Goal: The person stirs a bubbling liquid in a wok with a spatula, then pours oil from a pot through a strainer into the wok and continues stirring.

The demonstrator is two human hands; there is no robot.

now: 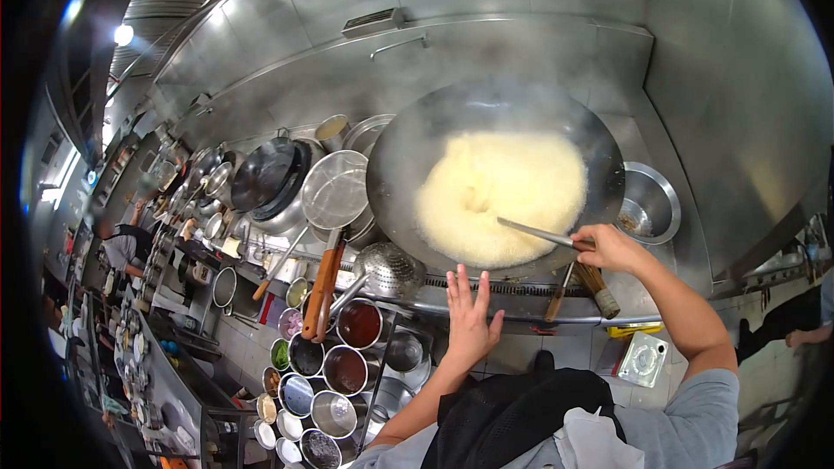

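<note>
A commercial kitchen seen from above the cook's hands, all steel walls and steam.

Far left, another person stands at a distant bench. Nearer, a rack of round steel pots holds sauces and seasonings, dark, red and green. Above them lie a wooden-handled skimmer and a perforated ladle, leaning on the stove edge.

The left hand hovers open, fingers spread, palm down, just near of the stove rim and touching nothing.

At centre sits a large dark wok, steaming, with a pale yellow foamy mass spread across its bowl.

The right hand is closed around the near end of a long metal handle, whose far end dips into the yellow mass. That handle looks stiff, thin and probably slick and hot; the grip at its outer end, well away from the heat, seems the sound place to hold. The wok looks heavy.

Right of the wok a bamboo brush rests on the stove edge, beside a small steel bowl.
</note>
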